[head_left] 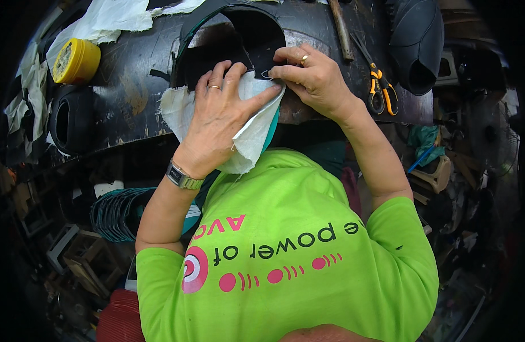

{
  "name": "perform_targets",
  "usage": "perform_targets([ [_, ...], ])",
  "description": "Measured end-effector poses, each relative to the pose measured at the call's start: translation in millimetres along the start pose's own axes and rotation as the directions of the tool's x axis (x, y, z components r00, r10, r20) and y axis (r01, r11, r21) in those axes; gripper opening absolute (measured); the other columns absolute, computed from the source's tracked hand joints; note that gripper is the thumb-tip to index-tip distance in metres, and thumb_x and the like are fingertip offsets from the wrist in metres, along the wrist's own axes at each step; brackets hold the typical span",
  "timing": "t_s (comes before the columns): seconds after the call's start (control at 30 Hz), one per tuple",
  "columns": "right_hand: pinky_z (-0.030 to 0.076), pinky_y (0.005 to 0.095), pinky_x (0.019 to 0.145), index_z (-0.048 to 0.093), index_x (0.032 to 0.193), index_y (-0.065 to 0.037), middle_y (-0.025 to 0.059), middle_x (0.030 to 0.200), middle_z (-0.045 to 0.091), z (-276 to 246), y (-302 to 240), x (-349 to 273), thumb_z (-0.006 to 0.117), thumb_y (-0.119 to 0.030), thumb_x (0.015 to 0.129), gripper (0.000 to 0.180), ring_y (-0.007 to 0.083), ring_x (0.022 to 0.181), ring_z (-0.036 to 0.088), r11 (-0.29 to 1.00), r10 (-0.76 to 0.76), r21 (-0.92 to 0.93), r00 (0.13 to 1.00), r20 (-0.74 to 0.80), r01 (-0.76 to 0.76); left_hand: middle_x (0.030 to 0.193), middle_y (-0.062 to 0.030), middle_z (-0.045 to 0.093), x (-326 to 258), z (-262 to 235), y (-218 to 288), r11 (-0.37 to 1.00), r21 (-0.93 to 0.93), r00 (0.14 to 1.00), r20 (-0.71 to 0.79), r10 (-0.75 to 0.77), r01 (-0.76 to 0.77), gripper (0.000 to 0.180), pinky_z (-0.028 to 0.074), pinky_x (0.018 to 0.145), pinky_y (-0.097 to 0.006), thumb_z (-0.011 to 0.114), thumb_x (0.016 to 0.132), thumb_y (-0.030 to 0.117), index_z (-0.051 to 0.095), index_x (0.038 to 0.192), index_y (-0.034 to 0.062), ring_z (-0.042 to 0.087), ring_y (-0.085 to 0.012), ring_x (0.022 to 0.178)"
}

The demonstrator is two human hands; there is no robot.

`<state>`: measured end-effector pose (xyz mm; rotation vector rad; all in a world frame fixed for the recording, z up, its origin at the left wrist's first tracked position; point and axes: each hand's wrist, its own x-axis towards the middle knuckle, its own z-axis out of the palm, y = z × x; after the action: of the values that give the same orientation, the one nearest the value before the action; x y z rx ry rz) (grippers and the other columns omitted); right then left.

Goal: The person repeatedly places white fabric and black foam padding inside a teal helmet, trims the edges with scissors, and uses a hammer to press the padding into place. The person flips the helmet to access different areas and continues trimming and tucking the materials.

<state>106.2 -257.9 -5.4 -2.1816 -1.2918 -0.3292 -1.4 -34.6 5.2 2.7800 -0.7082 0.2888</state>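
My left hand (217, 108) lies spread over a white cloth (252, 149), fingers apart and thumb stretched along it. Under the cloth and behind it is a curved black piece (257, 28) with an arched band, like a shoe or bag part. A teal edge (272, 126) shows beside the cloth. At the cloth's upper right corner, my right hand (314, 82) is closed in a pinch. A short loop of pale thread (265, 73) shows at its fingertips; whether a needle is there is too small to tell.
The dark, worn table (125, 114) bears a yellow tub (76, 61), orange-handled scissors (381, 91) and a wooden-handled tool (341, 28). Black moulded shoe-like forms stand at the left (73, 118) and right (416, 45). A stack of dark, teal-edged pieces (119, 214) sits below left.
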Motion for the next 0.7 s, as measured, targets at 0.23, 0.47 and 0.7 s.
perform_targets([
  [0.23,0.055,0.0367,0.081,0.079,0.103,-0.013,0.0059,0.113,0.072,2,-3,-14,0.077,-0.001,0.076,0.029,0.0261,0.094,0.066,1.000,-0.023,-0.007,0.999,-0.044,0.023,0.134,-0.0135,0.052,6,3,3,0.946,-0.259,0.974,-0.054,-0.218,0.197,0.070,0.037,0.109,-0.052,0.082,0.078,0.035,0.059,0.142,0.0176,0.043,-0.0356,0.133],
  [0.47,0.055,0.0343,0.084,0.073,0.113,-0.011,0.0066,0.112,0.069,-6,-7,-10,0.078,-0.006,0.079,0.034,0.0244,0.095,0.066,0.970,0.105,0.230,0.990,-0.093,-0.081,0.137,-0.0138,0.049,6,4,4,0.979,-0.103,0.985,0.014,-0.175,0.175,0.085,0.038,0.110,-0.052,0.085,0.074,0.052,0.056,0.147,0.0190,0.043,-0.0368,0.134],
  [0.7,0.055,0.0292,0.079,0.037,0.158,-0.016,0.0131,0.119,0.062,-3,-37,10,0.075,0.003,0.080,0.088,0.0179,0.094,0.065,0.722,0.614,0.371,0.788,0.047,-0.584,0.131,-0.0138,0.063,0,-44,5,0.949,-0.288,0.991,0.052,-0.123,0.133,0.065,0.042,0.109,-0.054,0.082,0.081,0.039,0.063,0.137,0.0130,0.057,-0.0326,0.128],
])
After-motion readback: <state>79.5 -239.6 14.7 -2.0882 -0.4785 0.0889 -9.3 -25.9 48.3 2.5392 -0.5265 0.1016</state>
